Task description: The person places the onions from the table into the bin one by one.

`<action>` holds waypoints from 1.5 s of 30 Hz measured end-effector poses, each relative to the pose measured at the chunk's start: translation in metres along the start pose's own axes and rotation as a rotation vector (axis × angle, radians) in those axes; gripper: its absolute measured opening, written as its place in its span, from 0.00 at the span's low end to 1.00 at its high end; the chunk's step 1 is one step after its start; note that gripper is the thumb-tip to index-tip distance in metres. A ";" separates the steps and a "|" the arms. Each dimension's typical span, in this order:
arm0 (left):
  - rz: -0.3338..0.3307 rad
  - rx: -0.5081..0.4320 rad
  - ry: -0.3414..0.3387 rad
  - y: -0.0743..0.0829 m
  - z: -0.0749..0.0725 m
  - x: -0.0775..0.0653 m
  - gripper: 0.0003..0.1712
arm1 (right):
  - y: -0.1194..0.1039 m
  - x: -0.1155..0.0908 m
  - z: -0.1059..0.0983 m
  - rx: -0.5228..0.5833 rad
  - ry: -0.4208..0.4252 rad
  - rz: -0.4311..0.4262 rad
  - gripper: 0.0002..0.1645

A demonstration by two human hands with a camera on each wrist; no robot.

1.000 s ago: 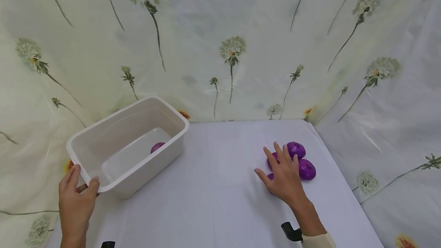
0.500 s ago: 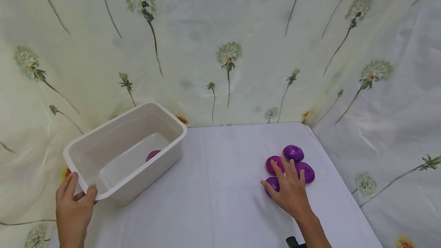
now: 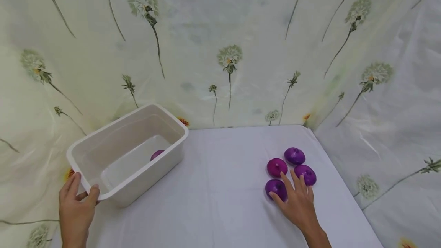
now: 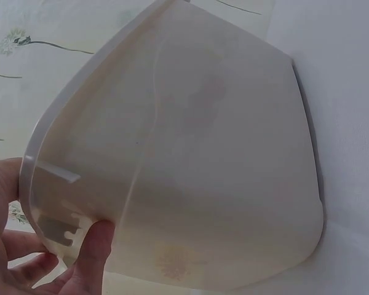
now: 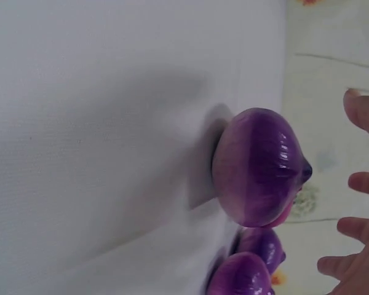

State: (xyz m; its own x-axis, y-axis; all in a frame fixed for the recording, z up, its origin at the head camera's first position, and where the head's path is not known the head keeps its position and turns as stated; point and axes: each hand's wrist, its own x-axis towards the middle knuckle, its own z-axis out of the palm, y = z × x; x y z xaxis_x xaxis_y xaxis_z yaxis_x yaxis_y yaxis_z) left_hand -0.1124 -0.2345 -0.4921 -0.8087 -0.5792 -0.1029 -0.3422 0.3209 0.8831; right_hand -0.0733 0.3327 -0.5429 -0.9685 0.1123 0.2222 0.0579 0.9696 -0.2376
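My left hand (image 3: 76,209) holds the near left corner of a deep white plastic bin (image 3: 151,175), thumb and fingers on the rim. The left wrist view shows the thumb on the outside of the bin wall (image 4: 221,141). One purple onion (image 3: 156,154) lies in the bin, partly hidden by its side. My right hand (image 3: 298,204) hovers with spread fingers beside the nearest purple onion (image 3: 275,190), which the right wrist view shows as a glossy onion (image 5: 258,169) with a pointed tip. Behind it sit a magenta onion (image 3: 276,167) and two purple onions (image 3: 294,156).
A white cloth (image 3: 220,186) covers the table between the bin and the onions. A curtain (image 3: 193,56) printed with dandelions hangs behind the table and along both sides. The table's right edge (image 3: 344,186) runs close past the onions.
My right hand has drawn back toward me and a little right from above the onions, uncovering more of them. The left hand keeps its hold on the bin; the view has tilted slightly.
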 end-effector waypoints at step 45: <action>0.013 -0.031 -0.016 -0.004 0.001 0.004 0.41 | 0.032 -0.016 0.058 0.547 -0.012 0.282 0.58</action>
State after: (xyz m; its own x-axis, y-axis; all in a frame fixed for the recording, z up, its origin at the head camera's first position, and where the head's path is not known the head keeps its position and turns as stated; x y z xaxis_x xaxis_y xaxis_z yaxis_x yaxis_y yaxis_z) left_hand -0.1149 -0.2369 -0.4966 -0.8205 -0.5632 -0.0978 -0.3165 0.3051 0.8982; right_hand -0.0704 0.3489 -0.6089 -0.9366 0.3432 0.0703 0.1830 0.6504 -0.7373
